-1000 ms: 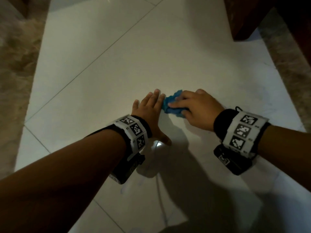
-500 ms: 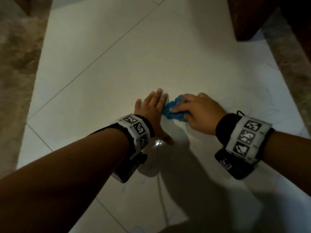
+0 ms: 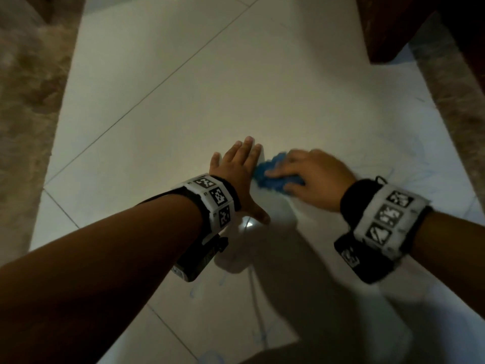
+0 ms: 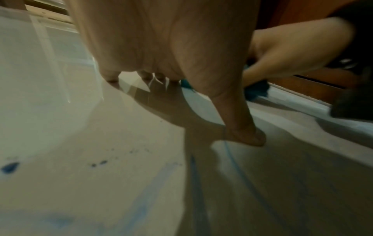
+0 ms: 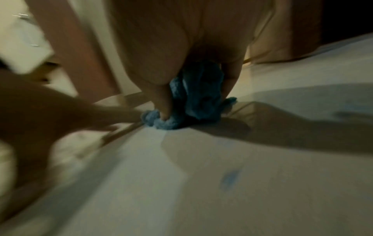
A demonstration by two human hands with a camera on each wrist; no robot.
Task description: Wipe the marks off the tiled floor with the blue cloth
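A bunched blue cloth (image 3: 270, 177) lies on the white tiled floor (image 3: 183, 101) under my right hand (image 3: 312, 177), which grips it with thumb and fingers curled round it. From the right wrist view the cloth (image 5: 193, 99) is pinched between thumb and fingers and pressed on the tile. My left hand (image 3: 238, 172) lies flat on the floor just left of the cloth, fingers straight, thumb spread; in the left wrist view my left hand (image 4: 181, 76) props on its fingertips. Faint blue marks (image 3: 417, 153) run right of the right hand; blue streaks (image 4: 145, 199) and spots (image 4: 10, 166) lie near the left wrist.
A beige shaggy rug (image 3: 29, 101) borders the tiles on the left, another rug strip (image 3: 456, 82) on the right. Dark wooden furniture (image 3: 388, 24) stands at the top right. More blue scribbles (image 3: 259, 334) lie on the near tile, and a blue smudge (image 5: 230, 178) near the right wrist.
My right hand has slid the cloth a little to the right and nearer, and is motion-blurred. The left hand stays flat in the same spot.
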